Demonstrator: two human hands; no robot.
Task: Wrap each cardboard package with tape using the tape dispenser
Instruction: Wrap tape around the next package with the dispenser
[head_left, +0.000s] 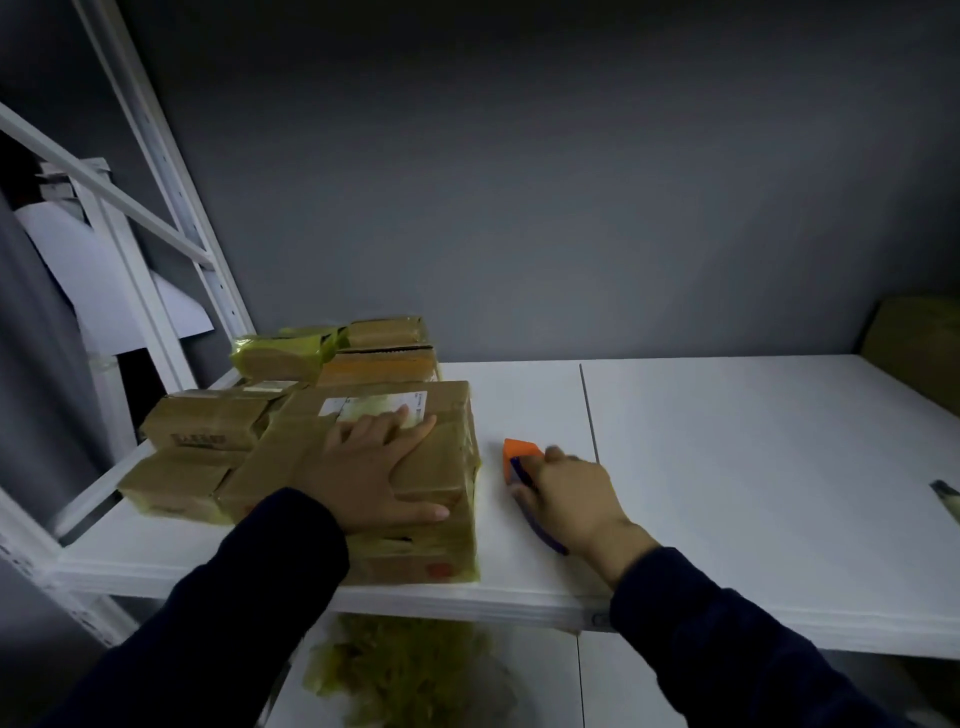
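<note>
While the left hand (374, 467) lies palm down on the top of the package (447, 457), its fingers are straight and spread, the thumb splayed out toward the near right corner. The fingertips reach the white label (410, 402) at the far end of the top. A dark sleeve (234, 597) comes in from the lower left, the forearm crossing the package's near left corner.

The package is brown cardboard bound in glossy, yellowish clear tape, with a red mark on its near face. It sits at the shelf's (727, 467) front edge, its long axis running from near to far.

Just right of the package, the right hand (571, 493) grips the dispenser (519, 452) on the shelf. The fingers curl over its blue body, though blur hides how each one lies. The wrist is bent, and the arm enters from the lower right. The dispenser's orange end points away from the person and slightly toward the package; its long axis runs near to far, close to parallel with the package.

Smaller packages (208, 421) touch the package's left side, and more are stacked behind it. Below the package, under the shelf, lies a wad of yellowish film (395, 670). Far to the package's right, a brown box (919, 343) stands at the back.
</note>
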